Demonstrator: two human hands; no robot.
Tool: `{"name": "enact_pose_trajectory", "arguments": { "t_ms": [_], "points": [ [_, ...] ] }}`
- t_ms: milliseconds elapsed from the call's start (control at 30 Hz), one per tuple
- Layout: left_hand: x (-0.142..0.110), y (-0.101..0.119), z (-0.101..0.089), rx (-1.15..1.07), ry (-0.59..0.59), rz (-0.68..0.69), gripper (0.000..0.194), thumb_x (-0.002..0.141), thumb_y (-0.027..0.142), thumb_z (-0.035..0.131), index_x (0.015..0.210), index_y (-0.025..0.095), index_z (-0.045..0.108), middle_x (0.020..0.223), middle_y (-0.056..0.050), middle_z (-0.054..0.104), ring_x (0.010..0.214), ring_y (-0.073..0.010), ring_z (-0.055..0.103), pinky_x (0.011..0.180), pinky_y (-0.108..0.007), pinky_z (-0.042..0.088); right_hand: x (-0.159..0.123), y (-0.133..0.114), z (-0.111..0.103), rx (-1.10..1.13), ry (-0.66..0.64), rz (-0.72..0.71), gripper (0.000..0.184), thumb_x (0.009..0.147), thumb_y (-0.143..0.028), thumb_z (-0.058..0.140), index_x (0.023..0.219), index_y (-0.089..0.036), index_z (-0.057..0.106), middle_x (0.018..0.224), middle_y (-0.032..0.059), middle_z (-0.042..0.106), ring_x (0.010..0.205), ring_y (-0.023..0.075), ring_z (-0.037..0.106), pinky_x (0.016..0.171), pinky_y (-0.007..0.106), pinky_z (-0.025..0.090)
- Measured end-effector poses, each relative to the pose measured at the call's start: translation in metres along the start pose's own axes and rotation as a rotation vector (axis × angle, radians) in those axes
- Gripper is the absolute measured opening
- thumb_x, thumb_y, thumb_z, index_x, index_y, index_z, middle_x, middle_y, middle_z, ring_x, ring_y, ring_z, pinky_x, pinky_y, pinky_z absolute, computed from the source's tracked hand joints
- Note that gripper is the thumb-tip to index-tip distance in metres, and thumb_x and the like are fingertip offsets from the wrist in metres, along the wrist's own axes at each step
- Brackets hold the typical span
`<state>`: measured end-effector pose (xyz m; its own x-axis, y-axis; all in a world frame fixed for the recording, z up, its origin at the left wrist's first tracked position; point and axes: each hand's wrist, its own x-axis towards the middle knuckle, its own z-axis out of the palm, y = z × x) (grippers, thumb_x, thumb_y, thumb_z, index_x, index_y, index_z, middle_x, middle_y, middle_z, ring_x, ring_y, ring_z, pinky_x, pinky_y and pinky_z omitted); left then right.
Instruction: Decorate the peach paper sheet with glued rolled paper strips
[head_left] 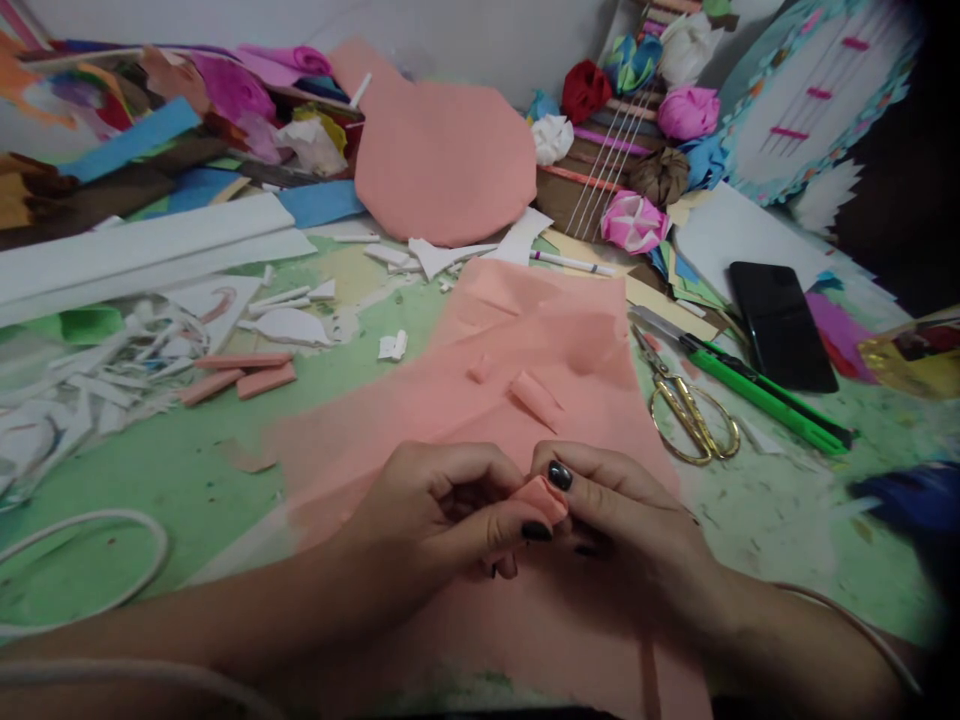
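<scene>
Between my fingertips is a small folded piece of salmon-pink paper. My left hand pinches it from the left, thumb on top. From the right, my right hand presses it with the thumb, and its other fingers are mostly hidden beneath. Both hands hover over or rest on a large creased sheet of salmon-pink paper; I cannot tell which. On that sheet, just beyond my hands, lie a rolled pink paper piece and a smaller scrap.
Gold-handled scissors, a green utility knife and a black phone lie at right. White scraps and pink-wrapped blocks are at left. A pink-covered rounded shape stands behind, beside a flower-decorated stringed model.
</scene>
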<state>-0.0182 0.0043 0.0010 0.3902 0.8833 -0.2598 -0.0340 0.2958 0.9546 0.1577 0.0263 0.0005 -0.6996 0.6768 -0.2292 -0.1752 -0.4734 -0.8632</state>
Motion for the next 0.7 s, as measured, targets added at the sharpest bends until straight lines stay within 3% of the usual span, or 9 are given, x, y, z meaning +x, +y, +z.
{"name": "enact_pose_trajectory", "arguments": {
  "t_ms": [167, 500, 700],
  "points": [
    [-0.001, 0.001, 0.001, 0.03, 0.024, -0.036, 0.017, 0.077, 0.031, 0.067, 0.073, 0.015, 0.064, 0.051, 0.003, 0.059, 0.046, -0.008, 0.058, 0.045, -0.015, 0.047, -0.002, -0.003, 0.001, -0.094, -0.023, -0.024, 0.029, 0.096, -0.033, 0.043, 0.073, -0.017, 0.045, 0.061, -0.0059, 0.036, 0.052, 0.0064, 0.026, 0.048, 0.022, 0.021],
    [-0.004, 0.005, 0.002, 0.003, 0.016, -0.069, 0.023, 0.077, 0.033, 0.067, 0.067, 0.014, 0.061, 0.046, 0.003, 0.057, 0.041, -0.0079, 0.057, 0.043, -0.015, 0.047, -0.005, -0.011, -0.004, -0.59, -0.027, -0.143, 0.03, 0.099, -0.035, 0.036, 0.075, -0.018, 0.044, 0.064, -0.0047, 0.039, 0.057, 0.0078, 0.034, 0.051, 0.023, 0.027],
    [-0.004, 0.004, 0.001, -0.004, 0.011, -0.089, 0.022, 0.077, 0.033, 0.067, 0.066, 0.016, 0.06, 0.045, 0.004, 0.057, 0.04, -0.0084, 0.057, 0.043, -0.016, 0.047, -0.005, -0.012, -0.005, -0.69, -0.036, -0.195, 0.029, 0.099, -0.032, 0.035, 0.076, -0.019, 0.044, 0.064, -0.0048, 0.039, 0.056, 0.0075, 0.035, 0.051, 0.023, 0.028]
  ]
}}
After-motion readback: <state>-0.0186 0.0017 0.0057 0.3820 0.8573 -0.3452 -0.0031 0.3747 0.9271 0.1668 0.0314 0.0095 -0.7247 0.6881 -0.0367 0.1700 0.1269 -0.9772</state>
